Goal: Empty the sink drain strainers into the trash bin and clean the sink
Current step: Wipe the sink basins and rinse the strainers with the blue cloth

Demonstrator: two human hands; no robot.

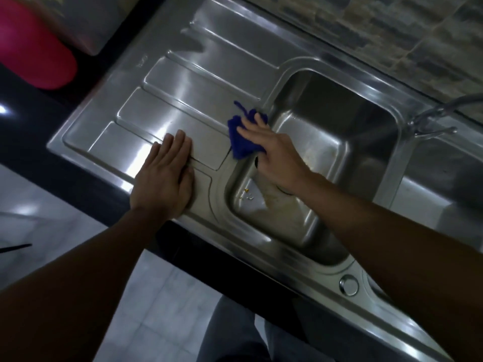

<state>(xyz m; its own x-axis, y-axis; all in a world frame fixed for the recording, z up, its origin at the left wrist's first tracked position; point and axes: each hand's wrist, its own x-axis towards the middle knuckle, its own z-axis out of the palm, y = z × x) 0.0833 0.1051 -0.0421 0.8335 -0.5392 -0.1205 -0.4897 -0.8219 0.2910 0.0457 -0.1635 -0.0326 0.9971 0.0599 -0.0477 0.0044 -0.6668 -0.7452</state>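
The job looks to be in its wiping stage. The sink is bare steel, and the drainboard left of the basin shines, with no dirt that I can make out. The basin floor is not finished, though: a few yellow crumbs lie near its left wall, and a dull brownish film spreads around the drain. The right wrist covers most of that drain, so I cannot tell whether a strainer sits in it, or whether it has been emptied. No bin is clearly in view. A blurred pink thing stands far left of the basin, and I cannot tell what it is. By my judgement the basin floor, and perhaps the strainer, are left to do.

The right hand lies on a blue cloth at the basin's left rim, where the drainboard meets it. Its fingers are spread and fairly straight, pressing the cloth down on the steel rather than closing round it. Part of the cloth runs under the palm, and the thumb's place is unclear. The left hand rests flat on the drainboard, left of the basin, fingers together and straight. It holds nothing and seems only to brace. The tap stands beyond the basin's right rim.
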